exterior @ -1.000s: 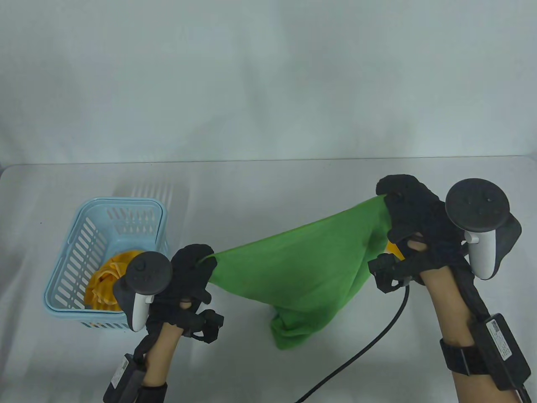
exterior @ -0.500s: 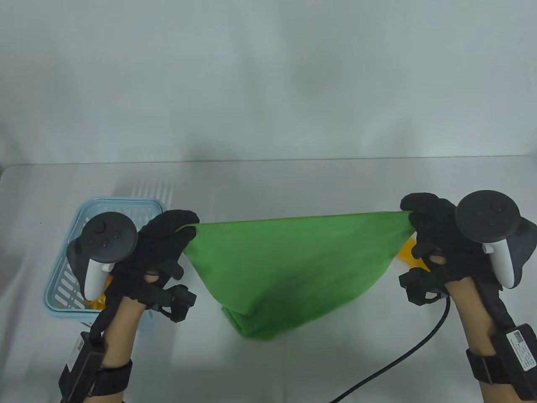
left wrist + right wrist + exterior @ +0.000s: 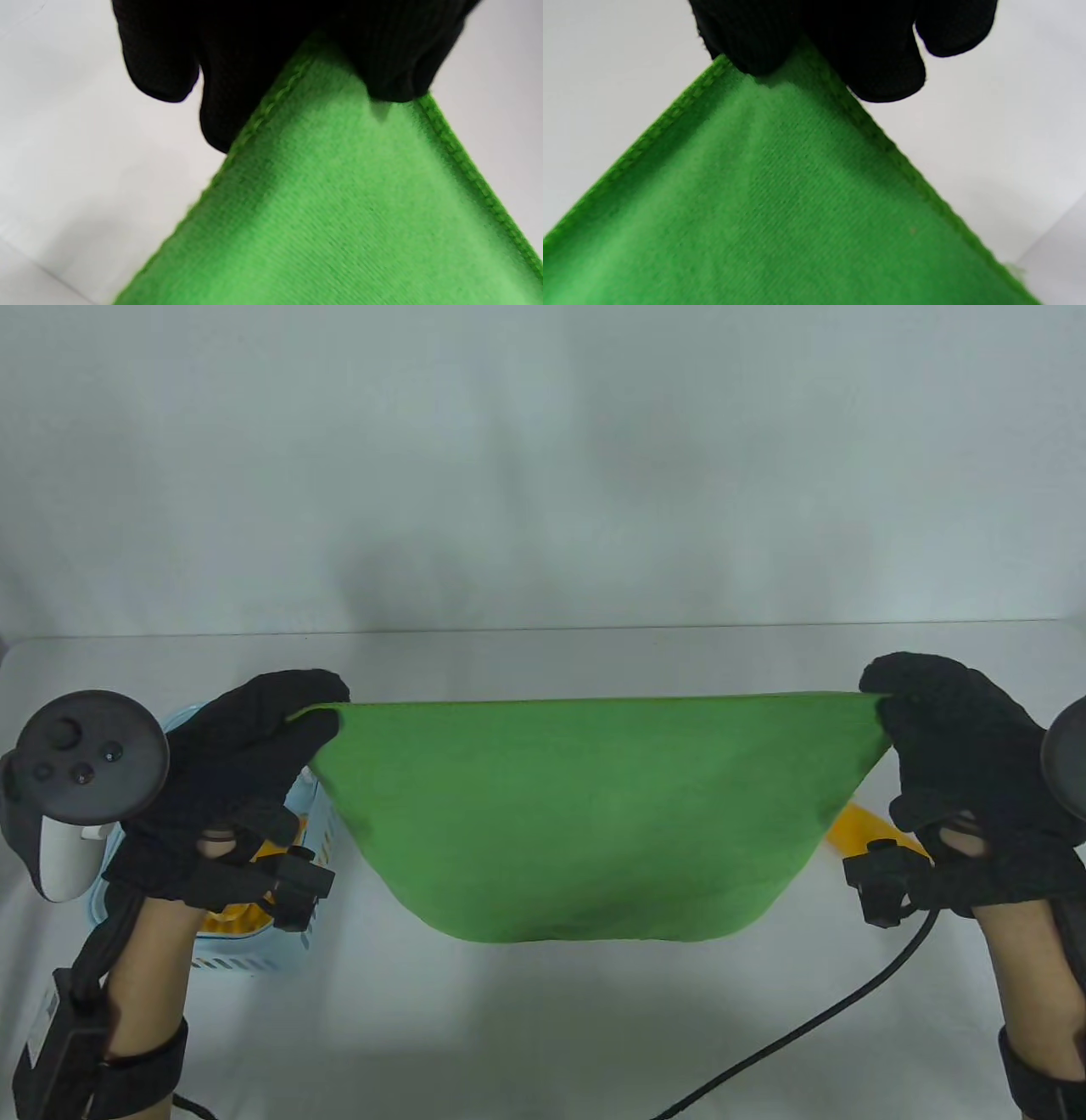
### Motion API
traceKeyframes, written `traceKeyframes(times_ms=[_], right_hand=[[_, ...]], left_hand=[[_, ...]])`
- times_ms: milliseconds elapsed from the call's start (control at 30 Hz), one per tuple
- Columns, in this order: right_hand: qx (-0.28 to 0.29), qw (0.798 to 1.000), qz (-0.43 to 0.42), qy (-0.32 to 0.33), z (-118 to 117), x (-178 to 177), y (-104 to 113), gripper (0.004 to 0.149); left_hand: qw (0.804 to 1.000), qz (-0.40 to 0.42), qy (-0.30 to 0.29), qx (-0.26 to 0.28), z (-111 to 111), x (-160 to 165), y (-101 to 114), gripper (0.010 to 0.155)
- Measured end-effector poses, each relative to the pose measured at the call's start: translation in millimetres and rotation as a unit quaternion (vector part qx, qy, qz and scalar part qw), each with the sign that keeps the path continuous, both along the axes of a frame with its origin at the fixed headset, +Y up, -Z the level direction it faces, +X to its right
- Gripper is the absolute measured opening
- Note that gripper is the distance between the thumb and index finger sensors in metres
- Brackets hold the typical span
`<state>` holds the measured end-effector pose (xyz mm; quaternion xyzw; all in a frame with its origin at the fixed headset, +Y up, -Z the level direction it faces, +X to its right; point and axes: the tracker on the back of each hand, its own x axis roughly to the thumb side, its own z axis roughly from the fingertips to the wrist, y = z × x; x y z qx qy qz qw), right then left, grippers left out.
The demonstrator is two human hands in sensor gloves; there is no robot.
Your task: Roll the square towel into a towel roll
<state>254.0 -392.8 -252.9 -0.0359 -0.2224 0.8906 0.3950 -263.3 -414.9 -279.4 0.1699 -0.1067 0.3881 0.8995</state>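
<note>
Hanging in the air above the table (image 3: 594,1035), the green towel (image 3: 594,814) is stretched flat between two hands. The left hand (image 3: 229,780) pinches its left top corner, the right hand (image 3: 959,763) the right one — fingers clamped on the stitched hem. The top edge is straight; the lower edge sags in a curve. A blue basket (image 3: 310,848) stands under the left hand. A black cable (image 3: 806,1035) lies at the front right. No readable writing.

Green towel (image 3: 594,814) (plain), pale blue basket (image 3: 318,831), black gloves (image 3: 246,763)
</note>
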Motion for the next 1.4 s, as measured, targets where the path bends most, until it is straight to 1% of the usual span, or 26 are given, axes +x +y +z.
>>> traceKeyframes(times_ms=[67, 100, 200, 233, 267, 300, 367, 433, 467, 500, 533, 567, 633, 700, 767, 800, 833, 900, 967, 1000, 1067, 1133, 1167, 1333, 1400], right_hand=[[0.001, 1.0, 0.004, -0.005, -6, -3, 2, 0.037], [-0.006, 1.0, 0.012, -0.012, -13, -6, 0, 0.037], [-0.04, 0.998, 0.042, -0.039, -41, -12, -17, 0.037], [-0.074, 0.994, 0.058, -0.057, -61, -14, -33, 0.037], [-0.093, 0.992, 0.065, -0.062, -71, -15, -43, 0.037], [-0.121, 0.987, 0.072, -0.072, -86, -18, -59, 0.037], [-0.156, 0.981, 0.073, -0.088, -111, -22, -89, 0.037], [-0.17, 0.978, 0.063, -0.106, -128, -24, -104, 0.037], [-0.172, 0.977, 0.051, -0.114, -136, -24, -106, 0.037], [-0.17, 0.977, 0.033, -0.12, -141, -22, -103, 0.037], [-0.165, 0.979, 0.013, -0.122, -144, -20, -100, 0.037], [-0.152, 0.981, -0.026, -0.119, -148, -17, -92, 0.037], [-0.124, 0.982, -0.082, -0.116, -150, -10, -77, 0.037], [-0.086, 0.983, -0.119, -0.11, -148, -4, -61, 0.037], [-0.061, 0.984, -0.134, -0.102, -145, -1, -51, 0.037], [-0.056, 0.985, -0.132, -0.099, -143, 1, -49, 0.037], [-0.06, 0.985, -0.125, -0.098, -141, 1, -51, 0.037], [-0.083, 0.987, -0.1, -0.096, -138, 2, -60, 0.037], [-0.133, 0.985, -0.073, -0.082, -137, 2, -80, 0.037], [-0.152, 0.983, -0.064, -0.078, -137, 2, -90, 0.037], [-0.18, 0.979, -0.058, -0.075, -134, 2, -115, 0.037], [-0.187, 0.978, -0.065, -0.071, -130, 3, -130, 0.037], [-0.193, 0.977, -0.068, -0.066, -128, 4, -137, 0.037], [-0.217, 0.973, -0.064, -0.036, -113, 7, -162, 0.037], [-0.228, 0.972, -0.058, -0.019, -103, 8, -177, 0.037]], left_hand=[[1.0, -0.004, 0.012, 0.002, -5, -1, 2, 0.041], [1.0, -0.008, 0.02, -0.003, -11, 0, 1, 0.041], [0.997, -0.038, 0.036, -0.058, -41, 0, -15, 0.04], [0.993, -0.05, 0.038, -0.099, -57, 0, -28, 0.04], [0.991, -0.053, 0.041, -0.118, -64, 0, -35, 0.04], [0.987, -0.059, 0.048, -0.14, -76, 0, -47, 0.039], [0.98, -0.068, 0.078, -0.17, -93, 2, -69, 0.039], [0.975, -0.074, 0.099, -0.187, -106, 4, -80, 0.04], [0.973, -0.074, 0.108, -0.188, -111, 6, -81, 0.039], [0.974, -0.072, 0.114, -0.185, -115, 8, -77, 0.039], [0.974, -0.07, 0.118, -0.178, -118, 9, -71, 0.039], [0.977, -0.067, 0.122, -0.162, -119, 11, -59, 0.039], [0.983, -0.057, 0.118, -0.132, -120, 15, -37, 0.04], [0.988, -0.047, 0.106, -0.102, -118, 18, -15, 0.04], [0.991, -0.046, 0.095, -0.086, -115, 21, -1, 0.04], [0.991, -0.049, 0.092, -0.085, -113, 23, 3, 0.04], [0.99, -0.056, 0.09, -0.09, -112, 24, 1, 0.04], [0.987, -0.074, 0.088, -0.113, -113, 25, -12, 0.04], [0.977, -0.112, 0.101, -0.152, -114, 26, -41, 0.04], [0.973, -0.122, 0.107, -0.162, -115, 26, -55, 0.04], [0.968, -0.123, 0.106, -0.192, -114, 26, -85, 0.04], [0.967, -0.104, 0.101, -0.207, -110, 25, -104, 0.04], [0.967, -0.098, 0.095, -0.213, -106, 24, -111, 0.04], [0.964, -0.096, 0.078, -0.236, -90, 21, -132, 0.04], [0.958, -0.107, 0.066, -0.257, -83, 21, -146, 0.04]])
